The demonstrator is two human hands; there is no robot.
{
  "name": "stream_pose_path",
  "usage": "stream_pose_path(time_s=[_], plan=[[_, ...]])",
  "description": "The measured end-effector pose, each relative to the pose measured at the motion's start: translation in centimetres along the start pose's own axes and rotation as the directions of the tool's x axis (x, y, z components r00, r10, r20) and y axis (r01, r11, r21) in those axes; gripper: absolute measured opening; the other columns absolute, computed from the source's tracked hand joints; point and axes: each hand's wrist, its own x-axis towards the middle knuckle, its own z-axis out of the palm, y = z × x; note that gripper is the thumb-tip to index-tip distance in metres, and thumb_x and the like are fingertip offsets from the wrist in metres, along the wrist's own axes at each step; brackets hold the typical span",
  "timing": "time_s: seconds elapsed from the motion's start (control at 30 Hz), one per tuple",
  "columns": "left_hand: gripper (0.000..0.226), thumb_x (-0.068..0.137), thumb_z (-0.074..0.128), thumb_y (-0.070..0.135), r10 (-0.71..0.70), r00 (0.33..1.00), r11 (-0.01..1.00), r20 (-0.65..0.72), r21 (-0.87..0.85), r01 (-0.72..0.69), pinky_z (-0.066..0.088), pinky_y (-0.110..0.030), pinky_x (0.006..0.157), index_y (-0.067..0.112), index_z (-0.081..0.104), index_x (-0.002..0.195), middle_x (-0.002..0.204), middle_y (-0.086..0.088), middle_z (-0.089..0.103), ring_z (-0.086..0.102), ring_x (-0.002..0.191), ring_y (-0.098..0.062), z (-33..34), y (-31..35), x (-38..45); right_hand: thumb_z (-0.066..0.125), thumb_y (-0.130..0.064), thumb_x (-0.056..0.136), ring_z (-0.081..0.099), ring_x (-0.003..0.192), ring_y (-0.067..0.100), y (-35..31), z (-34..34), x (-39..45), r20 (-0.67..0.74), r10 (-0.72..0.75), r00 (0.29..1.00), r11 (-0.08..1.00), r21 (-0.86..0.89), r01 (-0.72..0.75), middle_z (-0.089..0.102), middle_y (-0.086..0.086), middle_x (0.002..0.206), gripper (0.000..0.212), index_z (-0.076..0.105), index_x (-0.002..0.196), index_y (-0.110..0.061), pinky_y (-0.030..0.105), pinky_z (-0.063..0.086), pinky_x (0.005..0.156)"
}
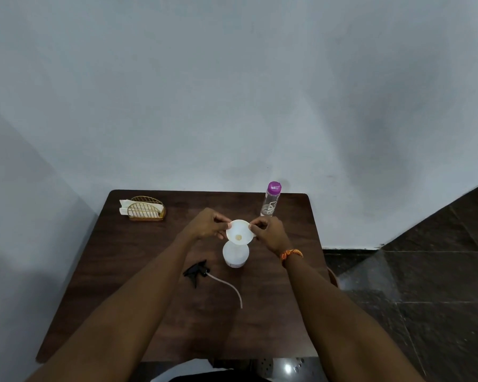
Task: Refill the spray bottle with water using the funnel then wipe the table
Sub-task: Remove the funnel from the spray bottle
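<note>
A white funnel (240, 232) sits in the neck of the white spray bottle (235, 256), which stands upright mid-table with its top off. My left hand (209, 223) pinches the funnel's left rim and my right hand (268, 230) pinches its right rim. The black spray head (196, 272) with its pale tube (229, 286) lies flat on the table just left of the bottle. A clear water bottle (271, 199) with a purple cap stands capped at the back right.
A gold wire holder (146, 209) with white napkins stands at the back left of the dark wooden table (108, 271). The table abuts a white wall. Dark tiled floor lies to the right.
</note>
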Motion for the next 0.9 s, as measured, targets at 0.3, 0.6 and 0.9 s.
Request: stream_pose_path(time_s=[0.3,0.6,0.9], plan=[[0.02,0.095,0.074,0.015,0.003,0.998,0.998,-0.057,-0.066,-0.007,0.065,-0.029,0.07,0.007,0.079,0.114,0.097,-0.009,0.081,0.078,0.075,-0.022,1.0,-0.2,-0.6,0.07,-0.015,0.093,0.071,0.07,0.014,0.1,0.4,-0.4,-0.073,0.002,0.997,1.0,-0.001,-0.002,0.075,0.001,0.085,0.009,0.078,0.096,-0.011,0.025,0.057,0.06],[0.021,0.095,0.075,0.02,0.045,0.991,0.998,-0.128,-0.034,-0.05,0.066,-0.034,0.074,0.011,0.08,0.114,0.099,-0.004,0.081,0.079,0.082,-0.023,-2.1,0.8,0.5,0.069,-0.019,0.095,0.07,0.069,0.012,-2.5,0.6,2.7,-0.054,-0.051,0.997,0.998,0.026,0.052,0.076,0.0,0.088,0.012,0.077,0.1,-0.011,0.026,0.057,0.057],[0.016,0.091,0.077,0.031,0.094,0.963,0.989,-0.252,0.134,-0.062,0.063,-0.03,0.074,0.026,0.083,0.105,0.096,0.01,0.081,0.078,0.081,-0.018,-10.5,-1.4,2.4,0.071,-0.011,0.091,0.071,0.088,0.011,-6.4,5.3,10.0,0.036,-0.167,0.985,0.986,-0.015,0.168,0.076,-0.004,0.093,0.008,0.075,0.097,-0.014,0.026,0.057,0.077]])
